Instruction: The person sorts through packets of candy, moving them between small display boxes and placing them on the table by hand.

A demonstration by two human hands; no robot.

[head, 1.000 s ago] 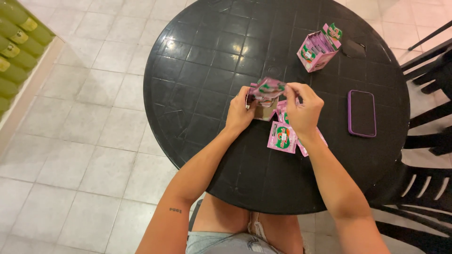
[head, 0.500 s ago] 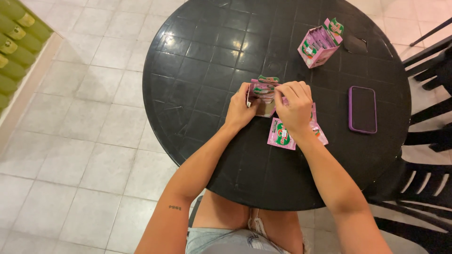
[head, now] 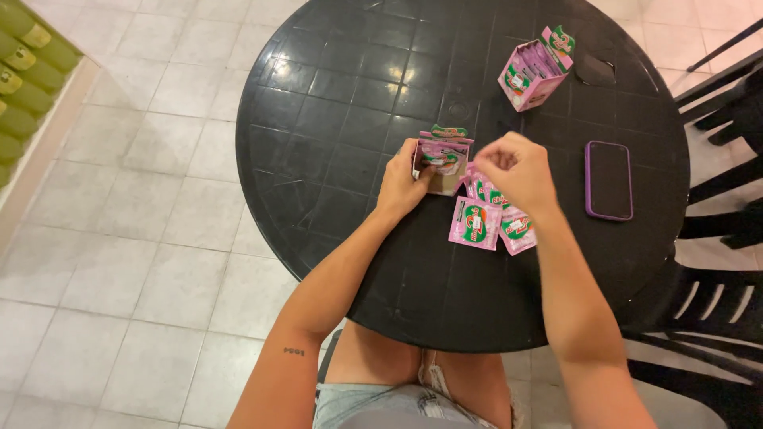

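My left hand (head: 401, 184) grips a small pink open box (head: 442, 159) standing on the round black table (head: 334, 95). My right hand (head: 518, 171) hovers just right of that box with fingers curled and pinched; nothing shows in it. Under and beside my right hand lie several pink sachets (head: 475, 222) with green and red print, loose on the tabletop. A second pink open box (head: 534, 70) stands further away, at the far right of the table.
A phone in a purple case (head: 609, 179) lies face up to the right of the sachets. A dark flat object (head: 594, 70) sits behind the far box. Black chairs (head: 719, 183) crowd the right side. Green bottles (head: 28, 71) line the left edge over a tiled floor.
My right hand has drawn back from the box opening to the right and lifted slightly. The left hand keeps hold of the box. The sachet pile stays in place.
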